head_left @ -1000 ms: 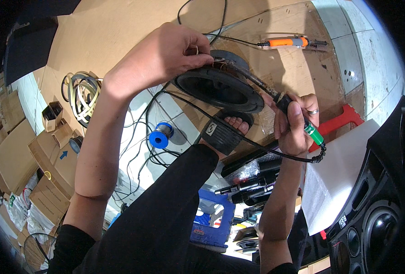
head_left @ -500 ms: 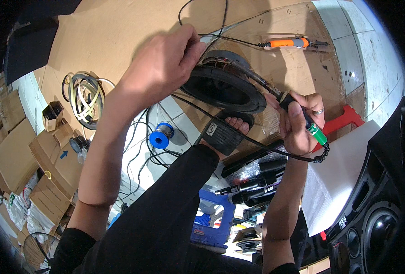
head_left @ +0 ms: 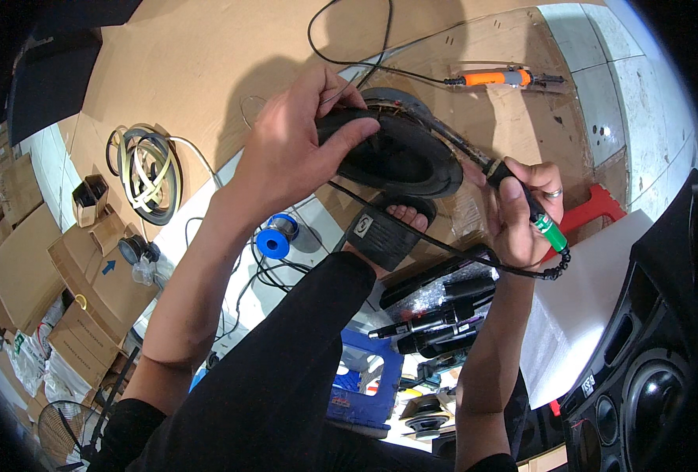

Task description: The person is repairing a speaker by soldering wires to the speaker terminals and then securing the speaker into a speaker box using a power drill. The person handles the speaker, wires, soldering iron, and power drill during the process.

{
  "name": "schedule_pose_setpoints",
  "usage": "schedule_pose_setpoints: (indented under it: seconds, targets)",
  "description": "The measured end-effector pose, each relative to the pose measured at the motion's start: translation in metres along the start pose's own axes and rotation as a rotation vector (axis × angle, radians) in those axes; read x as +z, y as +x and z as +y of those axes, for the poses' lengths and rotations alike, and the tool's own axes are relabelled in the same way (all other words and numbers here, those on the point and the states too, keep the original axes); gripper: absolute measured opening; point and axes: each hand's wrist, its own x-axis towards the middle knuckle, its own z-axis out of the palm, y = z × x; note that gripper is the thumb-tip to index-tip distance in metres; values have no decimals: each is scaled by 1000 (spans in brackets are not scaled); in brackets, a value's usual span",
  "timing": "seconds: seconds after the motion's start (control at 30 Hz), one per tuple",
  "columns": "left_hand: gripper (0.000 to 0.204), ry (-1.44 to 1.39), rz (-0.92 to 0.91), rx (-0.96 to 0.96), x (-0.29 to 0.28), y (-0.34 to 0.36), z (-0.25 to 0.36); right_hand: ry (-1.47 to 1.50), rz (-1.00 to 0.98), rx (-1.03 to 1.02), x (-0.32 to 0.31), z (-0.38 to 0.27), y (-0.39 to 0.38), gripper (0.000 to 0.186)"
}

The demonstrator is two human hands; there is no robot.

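Note:
A round black loudspeaker driver stands tilted over the cardboard, its cone towards me. My left hand grips its upper left rim, thumb on the front and fingers curled behind. A thin wire loops out beside those fingers; whether they pinch it too I cannot tell. My right hand holds a soldering iron by its black and green handle. The iron's metal shaft points up and left along the driver's back edge; its tip is near the frame, contact unclear. My sandalled foot is below the driver.
An orange-handled soldering iron lies on the cardboard. A blue spool of wire stands near my leg, among black cables. Coiled cable lies left. Black tools, a blue plastic stool and a speaker cabinet are close by.
My left hand has come down and right from above the driver's left side to its rim, and the driver is tilted a little more. The right hand with the soldering iron has barely shifted.

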Motion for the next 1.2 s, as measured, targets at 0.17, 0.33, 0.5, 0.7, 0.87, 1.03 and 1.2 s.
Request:
schedule_pose_setpoints:
  seconds: [0.17,0.33,0.5,0.7,0.87,1.03,1.2]
  targets:
    - [38,-324,47,-65,21,-8,-12,138,-4,-24,5,2,4,14]
    - [42,-330,51,18,28,-7,-25,63,-40,1,0,4,4,10]
    - [47,-235,52,33,25,-2,-19,134,-57,-70,1,7,6,11]
    - [52,-148,-70,222,16,21,-15,246,159,-51,9,11,-21,17]
    - [53,-156,-228,262,24,31,-2,245,280,-70,4,16,-55,26]
    - [53,-93,-205,266,23,33,3,197,301,-46,-3,25,-73,27]
    - [54,-103,-220,294,26,34,3,221,249,-32,-2,20,-67,25]
